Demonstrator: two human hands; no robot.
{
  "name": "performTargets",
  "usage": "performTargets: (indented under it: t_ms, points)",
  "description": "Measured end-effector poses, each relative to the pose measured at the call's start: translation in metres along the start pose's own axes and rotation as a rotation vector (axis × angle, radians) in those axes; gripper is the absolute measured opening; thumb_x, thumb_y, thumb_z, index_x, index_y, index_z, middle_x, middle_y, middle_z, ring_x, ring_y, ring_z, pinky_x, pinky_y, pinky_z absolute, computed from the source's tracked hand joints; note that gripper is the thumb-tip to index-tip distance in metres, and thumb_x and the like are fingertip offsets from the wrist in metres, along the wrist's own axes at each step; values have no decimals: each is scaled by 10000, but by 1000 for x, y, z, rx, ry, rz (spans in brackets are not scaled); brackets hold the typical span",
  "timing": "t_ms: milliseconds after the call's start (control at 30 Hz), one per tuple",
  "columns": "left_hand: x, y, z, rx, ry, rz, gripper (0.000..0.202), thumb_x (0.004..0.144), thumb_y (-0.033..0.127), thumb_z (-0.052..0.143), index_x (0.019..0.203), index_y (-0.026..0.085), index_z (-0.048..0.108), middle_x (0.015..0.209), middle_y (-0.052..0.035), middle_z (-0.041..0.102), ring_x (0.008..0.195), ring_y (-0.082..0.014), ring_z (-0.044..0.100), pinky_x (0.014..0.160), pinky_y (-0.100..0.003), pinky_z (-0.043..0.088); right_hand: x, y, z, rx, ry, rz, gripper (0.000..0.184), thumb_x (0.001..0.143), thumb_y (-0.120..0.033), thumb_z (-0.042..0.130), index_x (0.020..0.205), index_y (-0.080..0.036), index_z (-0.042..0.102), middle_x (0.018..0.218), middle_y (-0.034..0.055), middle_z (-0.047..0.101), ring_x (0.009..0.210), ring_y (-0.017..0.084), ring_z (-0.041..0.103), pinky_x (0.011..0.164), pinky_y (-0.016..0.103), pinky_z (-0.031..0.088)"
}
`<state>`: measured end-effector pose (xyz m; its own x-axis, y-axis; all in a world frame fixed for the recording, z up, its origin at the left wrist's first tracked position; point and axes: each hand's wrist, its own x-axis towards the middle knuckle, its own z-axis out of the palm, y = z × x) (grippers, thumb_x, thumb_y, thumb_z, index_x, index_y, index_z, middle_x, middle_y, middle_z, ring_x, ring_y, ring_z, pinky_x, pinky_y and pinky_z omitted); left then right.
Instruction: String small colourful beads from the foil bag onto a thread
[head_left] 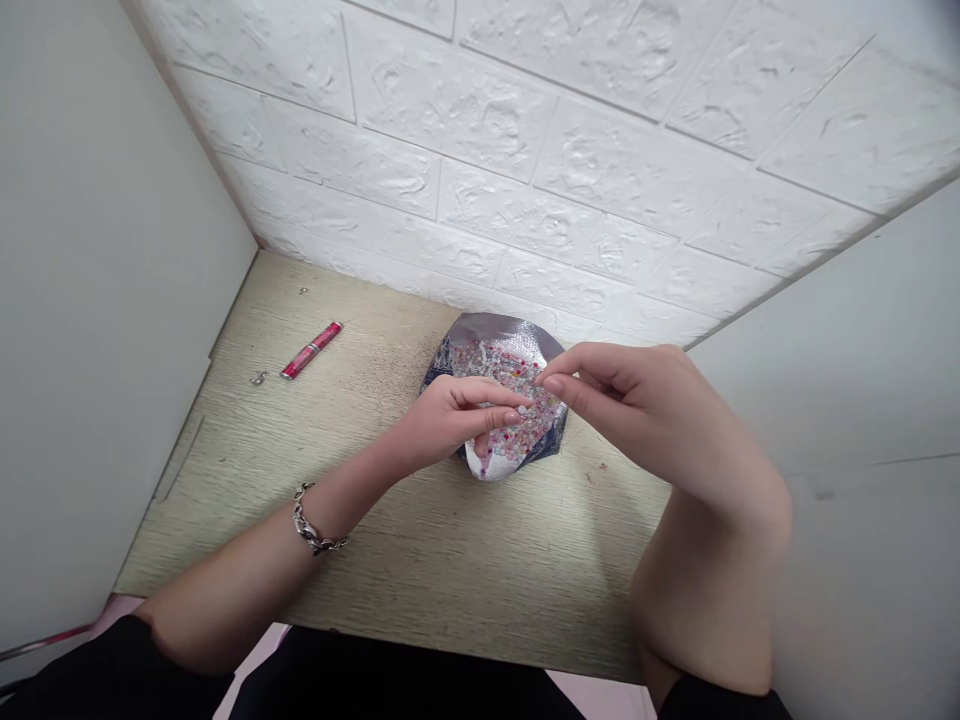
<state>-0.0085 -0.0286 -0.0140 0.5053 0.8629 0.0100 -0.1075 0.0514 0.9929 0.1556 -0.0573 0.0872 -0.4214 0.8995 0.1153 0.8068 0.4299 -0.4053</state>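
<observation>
An open foil bag full of small pink, white and pale beads lies on the wooden table near the back wall. My left hand hovers over the beads with thumb and fingers pinched together; what it holds is too small to name. My right hand reaches in from the right, its thumb and forefinger pinched close to the left hand's fingertips above the beads. A silver chain bracelet sits on my left wrist.
A red tube lies at the table's left, with a small metal piece beside it and another tiny one farther back. White brick-pattern wall stands behind; plain panels close in left and right.
</observation>
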Motion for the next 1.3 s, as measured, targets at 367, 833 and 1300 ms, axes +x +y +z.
performTargets:
  t_ms: [367,833,1300]
  points:
    - [-1,-2,-3,-63,-67,27,209,682,263,601,856,178,679,686,-4,594,373,-4,449,348,-153,283,-3,-3,0,-27,-13,-14,226,829,-311,396,787,-232,604,508,-30,496,437,66,380,421,203,268]
    - [-2,0,-2,-32,-90,-1,272,678,331,606,871,146,656,497,32,524,341,-25,432,313,-156,228,-4,-7,4,-59,5,-64,242,837,-322,386,780,-226,601,502,-39,483,427,52,359,422,189,264]
    - [-3,-2,-3,-101,-113,-8,303,622,353,653,858,161,647,521,24,541,369,-45,456,335,-173,237,-3,-8,5,-50,3,-41,221,825,-307,404,768,-231,604,524,-33,513,442,59,386,438,200,273]
